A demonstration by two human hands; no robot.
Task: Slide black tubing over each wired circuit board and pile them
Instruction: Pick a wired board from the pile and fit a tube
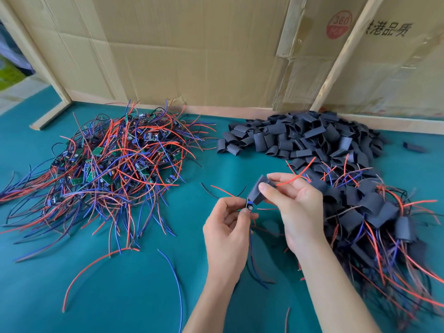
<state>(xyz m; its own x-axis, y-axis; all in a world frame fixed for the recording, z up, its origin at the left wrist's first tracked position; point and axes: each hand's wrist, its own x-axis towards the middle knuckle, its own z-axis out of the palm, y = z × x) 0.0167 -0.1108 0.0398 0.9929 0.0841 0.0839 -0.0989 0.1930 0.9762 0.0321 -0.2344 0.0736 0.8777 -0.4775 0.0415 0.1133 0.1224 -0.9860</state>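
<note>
My left hand (228, 224) pinches a small wired circuit board (249, 207) between thumb and fingertips, its blue and black wires hanging down past the wrist. My right hand (295, 207) holds a black tubing piece (258, 192) between thumb and fingers, tilted, with its lower mouth touching the board's top. A red wire (298, 176) runs out of the tubing's upper end. A tangled heap of bare wired boards (115, 164) lies at left. Loose black tubing pieces (312, 138) are heaped at the back right. Sleeved boards (374, 212) are piled at right.
Green cloth (120, 296) covers the table. Cardboard sheets (192, 49) and wooden battens (341, 56) wall off the back. Loose red and blue wires (101, 258) lie in front. A single tubing piece (413, 147) sits apart at far right.
</note>
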